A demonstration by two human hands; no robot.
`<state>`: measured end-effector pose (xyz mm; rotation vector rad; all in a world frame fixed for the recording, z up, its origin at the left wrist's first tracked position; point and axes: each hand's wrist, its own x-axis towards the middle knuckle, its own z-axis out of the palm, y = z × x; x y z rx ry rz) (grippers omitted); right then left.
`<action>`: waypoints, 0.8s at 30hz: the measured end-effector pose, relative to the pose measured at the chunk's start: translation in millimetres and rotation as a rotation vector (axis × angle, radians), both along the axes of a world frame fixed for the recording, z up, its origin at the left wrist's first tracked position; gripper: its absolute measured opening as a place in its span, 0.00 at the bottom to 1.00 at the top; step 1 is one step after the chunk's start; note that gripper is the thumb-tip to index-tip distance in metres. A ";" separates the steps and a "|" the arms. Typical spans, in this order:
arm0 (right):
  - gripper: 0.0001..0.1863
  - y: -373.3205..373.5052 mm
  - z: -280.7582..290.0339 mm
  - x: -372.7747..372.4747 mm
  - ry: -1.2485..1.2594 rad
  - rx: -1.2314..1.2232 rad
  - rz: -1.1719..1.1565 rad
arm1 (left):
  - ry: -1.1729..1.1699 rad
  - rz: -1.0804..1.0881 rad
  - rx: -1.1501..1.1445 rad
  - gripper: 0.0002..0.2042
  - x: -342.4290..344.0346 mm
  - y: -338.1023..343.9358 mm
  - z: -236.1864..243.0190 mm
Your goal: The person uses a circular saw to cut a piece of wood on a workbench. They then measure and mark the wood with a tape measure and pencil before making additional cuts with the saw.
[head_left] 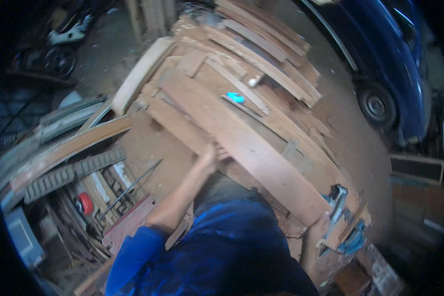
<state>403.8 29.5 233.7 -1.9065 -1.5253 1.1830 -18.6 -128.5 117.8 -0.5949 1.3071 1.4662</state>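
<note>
A long, wide wooden plank [254,148] lies slantwise across the workbench, from the far left to the near right. My left hand [211,157] grips its near edge around the middle, fingers curled at the edge and partly hidden. My right hand [319,226] holds the plank's near right end, thumb side up; its other fingers are hidden. Right beside that hand a blue bench vise [354,240] and a metal tool with a dark end [337,200] sit at the bench corner. The picture is slightly blurred.
Stacked boards [261,37] line the bench's far side, near a small turquoise object [235,97]. To the left lie a pale beam [142,74], timber, a tyre-like ribbed strip [74,175] and a red wheel [85,203]. A blue car [380,44] stands far right.
</note>
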 end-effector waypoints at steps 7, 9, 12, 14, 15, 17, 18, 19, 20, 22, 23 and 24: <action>0.22 -73.6 -28.2 -42.4 0.236 -0.165 -0.179 | 0.512 -0.783 -0.435 0.29 -100.9 -87.7 17.5; 0.25 -79.1 -29.9 -44.2 0.128 -0.163 -0.133 | 1.001 -1.106 -0.512 0.28 -133.3 -81.4 51.4; 0.25 -77.6 -24.0 -62.5 0.228 -0.221 -0.210 | 1.543 -1.484 -0.389 0.52 -155.8 -41.8 78.2; 0.25 -79.7 -47.1 -45.7 0.153 -0.187 -0.200 | 1.593 -1.761 -0.298 0.56 -164.5 -17.5 66.9; 0.25 -78.0 -51.3 -47.8 0.126 -0.165 -0.196 | 1.628 -1.896 -0.248 0.58 -169.1 -5.5 63.4; 0.23 -71.8 -56.8 -61.1 0.082 -0.159 -0.226 | 1.635 -1.959 -0.034 0.56 -177.8 12.2 44.1; 0.21 -68.6 -61.1 -72.5 0.034 -0.129 -0.255 | 1.613 -1.993 0.043 0.56 -186.4 18.3 33.3; 0.19 -65.4 -65.7 -84.2 -0.014 -0.101 -0.285 | 1.589 -2.027 0.119 0.57 -196.7 24.0 28.5; 0.18 -63.2 -73.2 -94.5 0.012 -0.078 -0.250 | 1.545 -2.030 0.142 0.56 -207.4 30.4 22.1; 0.15 -59.5 -93.6 -112.9 0.061 -0.048 -0.189 | 1.536 -2.012 0.056 0.56 -221.7 29.6 19.6; 0.14 -51.7 -103.1 -122.1 0.085 -0.037 -0.148 | 1.527 -1.998 0.002 0.56 -227.1 24.1 20.3; 0.14 -38.2 -103.5 -137.2 0.029 -0.012 -0.074 | 1.552 -1.991 -0.024 0.55 -235.0 17.3 21.3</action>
